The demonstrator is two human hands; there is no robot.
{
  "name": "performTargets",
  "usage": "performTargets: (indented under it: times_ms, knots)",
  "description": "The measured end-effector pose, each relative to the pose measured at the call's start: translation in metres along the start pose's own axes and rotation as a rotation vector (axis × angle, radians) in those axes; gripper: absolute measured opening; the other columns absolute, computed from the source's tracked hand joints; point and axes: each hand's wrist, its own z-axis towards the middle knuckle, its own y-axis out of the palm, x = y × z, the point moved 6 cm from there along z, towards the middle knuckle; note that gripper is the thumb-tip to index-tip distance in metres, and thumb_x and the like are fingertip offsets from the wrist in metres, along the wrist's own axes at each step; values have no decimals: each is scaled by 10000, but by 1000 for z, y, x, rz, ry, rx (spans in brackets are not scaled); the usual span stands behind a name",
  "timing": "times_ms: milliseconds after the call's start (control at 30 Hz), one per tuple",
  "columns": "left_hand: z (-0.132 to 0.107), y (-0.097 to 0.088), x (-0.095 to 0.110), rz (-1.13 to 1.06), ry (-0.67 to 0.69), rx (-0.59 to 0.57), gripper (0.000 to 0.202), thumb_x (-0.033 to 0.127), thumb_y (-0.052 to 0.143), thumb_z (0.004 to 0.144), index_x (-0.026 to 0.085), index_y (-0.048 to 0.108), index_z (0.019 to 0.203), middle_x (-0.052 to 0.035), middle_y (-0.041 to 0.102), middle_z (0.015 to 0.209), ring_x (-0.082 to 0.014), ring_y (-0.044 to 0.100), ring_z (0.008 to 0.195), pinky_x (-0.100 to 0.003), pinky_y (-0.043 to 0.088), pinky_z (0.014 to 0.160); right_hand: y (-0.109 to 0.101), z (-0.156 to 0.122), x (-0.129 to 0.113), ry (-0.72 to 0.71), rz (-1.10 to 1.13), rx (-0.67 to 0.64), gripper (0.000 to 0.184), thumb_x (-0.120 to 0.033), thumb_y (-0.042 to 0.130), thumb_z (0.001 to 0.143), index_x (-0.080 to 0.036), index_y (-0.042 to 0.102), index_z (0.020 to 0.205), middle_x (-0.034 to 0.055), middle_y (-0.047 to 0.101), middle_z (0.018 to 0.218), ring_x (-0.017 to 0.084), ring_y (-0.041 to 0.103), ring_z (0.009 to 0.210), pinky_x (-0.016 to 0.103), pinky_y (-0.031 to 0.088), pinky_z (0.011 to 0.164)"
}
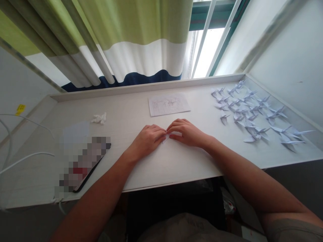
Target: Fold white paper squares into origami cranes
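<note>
A small piece of folded white paper [165,138] lies between my hands near the middle of the white table. My left hand [148,139] pinches it from the left with thumb and forefinger, the other fingers curled close. From the right, my right hand [185,132] grips the same paper, its fingertips meeting those of the left. Most of the folded paper is hidden behind the fingers, so its exact shape does not show. Many folded paper cranes [252,111] stand in a cluster on the right side of the table.
Beyond my hands lies a printed sheet or booklet [169,105]. To the left are a crumpled tissue [99,118], white paper [75,132] and a phone [88,171] with a blurred screen. White cables [27,156] run along the left. A raised ledge [121,91] borders the table's back.
</note>
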Motion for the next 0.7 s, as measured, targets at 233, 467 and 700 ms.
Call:
performTargets:
  times_ms: [233,467,700]
  knots:
    - [-1,-6,4,37,-39,-43,235,431,663,1018,243,792,1074,-42,811,1259,-274,708,1227,-459,402,1043,6,2,-1,24,-4,22,93,-266,748,990,-240,806,921,44,816,1050,250,674,1016,413,456,952]
    - [-4,-8,-1,35,9,-66,249,404,723,986,250,792,1170,-41,814,1256,-270,708,1245,-457,409,1088,8,-3,-4,-49,12,-32,137,-241,685,1024,-247,818,1056,62,799,1094,244,667,1016,411,462,950]
    - [-4,-5,-8,51,70,-11,203,310,617,1061,268,805,1123,-43,800,1270,-259,669,1296,-444,472,1067,13,-2,-9,-97,-87,27,173,-270,650,1055,-232,816,1021,75,791,1090,246,650,1054,402,467,947]
